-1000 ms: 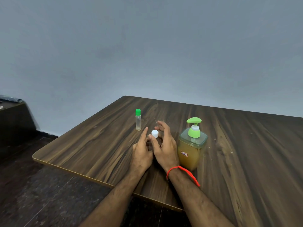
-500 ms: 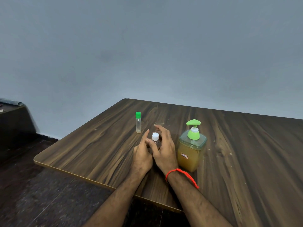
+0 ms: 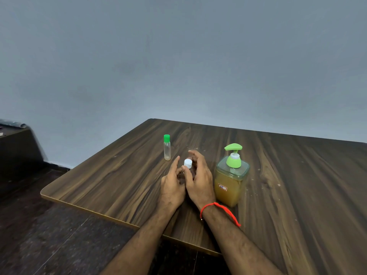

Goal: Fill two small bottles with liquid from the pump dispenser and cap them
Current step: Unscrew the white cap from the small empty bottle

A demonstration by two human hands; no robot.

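A small clear bottle with a white cap (image 3: 187, 163) stands on the wooden table (image 3: 111, 181) between my two hands; only the cap shows. My left hand (image 3: 172, 184) wraps the hidden bottle body from the left, thumb raised. From the right, my right hand (image 3: 199, 179), with a red thread at the wrist, curls its fingers behind the cap and its thumb touches the cap's front. A second small clear bottle with a green cap (image 3: 167, 147) stands upright, farther back and to the left. The pump dispenser (image 3: 231, 176), green pump over amber liquid, stands right beside my right hand.
The table's rounded near-left corner (image 3: 42, 193) and front edge lie close to my forearms, with dark floor (image 3: 49, 235) below. A dark cabinet (image 3: 17, 147) stands at the far left against the grey wall.
Both hands stay around the white-capped bottle, with only slight finger shifts at the cap. The other bottle and the dispenser have not moved.
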